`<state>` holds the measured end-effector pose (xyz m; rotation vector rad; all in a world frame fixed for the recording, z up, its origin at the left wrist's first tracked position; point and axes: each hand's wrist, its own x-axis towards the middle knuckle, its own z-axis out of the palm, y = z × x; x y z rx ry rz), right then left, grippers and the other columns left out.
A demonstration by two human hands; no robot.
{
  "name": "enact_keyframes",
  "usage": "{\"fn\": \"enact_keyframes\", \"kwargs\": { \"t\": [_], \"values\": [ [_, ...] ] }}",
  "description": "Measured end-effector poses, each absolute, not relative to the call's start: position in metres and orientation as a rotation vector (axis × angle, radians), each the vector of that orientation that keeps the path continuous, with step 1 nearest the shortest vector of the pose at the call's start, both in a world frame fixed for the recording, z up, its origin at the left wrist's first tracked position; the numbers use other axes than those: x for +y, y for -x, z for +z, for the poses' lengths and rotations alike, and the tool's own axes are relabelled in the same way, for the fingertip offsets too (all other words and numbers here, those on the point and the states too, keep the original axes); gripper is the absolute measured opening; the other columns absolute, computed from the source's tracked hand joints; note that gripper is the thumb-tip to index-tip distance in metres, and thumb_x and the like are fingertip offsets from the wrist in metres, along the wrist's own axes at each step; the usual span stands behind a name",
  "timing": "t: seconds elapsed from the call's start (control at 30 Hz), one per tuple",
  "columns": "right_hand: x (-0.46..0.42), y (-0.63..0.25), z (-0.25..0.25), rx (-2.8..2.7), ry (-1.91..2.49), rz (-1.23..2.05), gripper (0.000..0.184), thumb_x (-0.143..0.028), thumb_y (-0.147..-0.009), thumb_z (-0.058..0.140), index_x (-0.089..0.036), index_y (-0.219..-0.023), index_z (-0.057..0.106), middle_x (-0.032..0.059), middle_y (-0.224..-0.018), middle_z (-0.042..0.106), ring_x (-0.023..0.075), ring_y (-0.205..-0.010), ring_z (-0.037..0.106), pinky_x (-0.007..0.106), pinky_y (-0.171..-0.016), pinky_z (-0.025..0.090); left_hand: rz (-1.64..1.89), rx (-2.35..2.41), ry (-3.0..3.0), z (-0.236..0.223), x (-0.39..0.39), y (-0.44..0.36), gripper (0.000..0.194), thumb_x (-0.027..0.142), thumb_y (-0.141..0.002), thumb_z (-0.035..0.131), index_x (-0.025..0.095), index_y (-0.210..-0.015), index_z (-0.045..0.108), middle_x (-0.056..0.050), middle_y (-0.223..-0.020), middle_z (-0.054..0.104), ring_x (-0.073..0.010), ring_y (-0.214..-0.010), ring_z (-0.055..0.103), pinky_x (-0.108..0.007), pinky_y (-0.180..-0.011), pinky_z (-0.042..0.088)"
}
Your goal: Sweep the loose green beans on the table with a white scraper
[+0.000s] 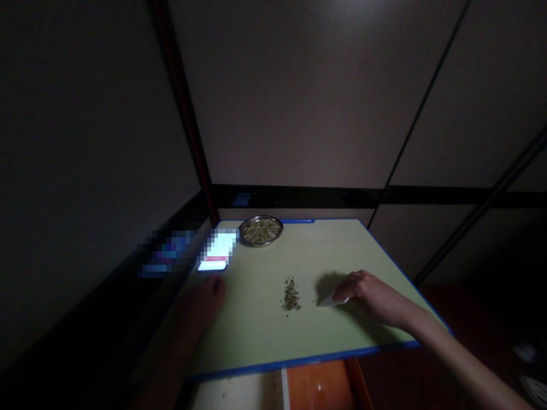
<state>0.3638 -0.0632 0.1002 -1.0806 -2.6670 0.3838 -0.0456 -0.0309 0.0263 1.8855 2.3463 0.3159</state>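
My right hand (361, 293) grips a thin white card (331, 300), its edge tilted down to the pale green tabletop. Left of the card lies a small heap of greenish beans or seeds (291, 297), with a few loose ones around it. My left hand (213, 293) rests in shadow at the left side of the table, fingers curled; whether anything is in it does not show. Just beyond this hand is a lit phone (219, 250), its screen blurred. A round metal plate (242, 238) full of similar beans or seeds stands at the table's far edge.
The green table (256, 336) has a blue rim and stands close to panelled walls (294, 114). An orange box or drawer (320, 387) and a pale board (239, 393) sit below its near edge. The floor at right is dark.
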Motion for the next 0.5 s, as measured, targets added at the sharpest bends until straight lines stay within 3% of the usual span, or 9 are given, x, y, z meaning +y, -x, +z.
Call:
{"fn": "enact_keyframes", "kwargs": {
  "t": [0.5],
  "values": [
    [-0.062, -0.361, 0.099, -2.694, 1.086, 0.392, 0.032, -0.013, -0.094, 0.048, -0.026, -0.105, 0.075, 0.0035, -0.105, 0.075, 0.0176, -0.102, 0.066, 0.033, -0.093, 0.044, 0.309, 2.375, -1.893, 0.029, -0.032, 0.044, 0.038, 0.038, -0.094, 0.031, 0.023, -0.101, 0.066, -0.008, -0.093, 0.074, -0.0231, -0.081, 0.068, -0.029, -0.063, 0.04]
  ]
}}
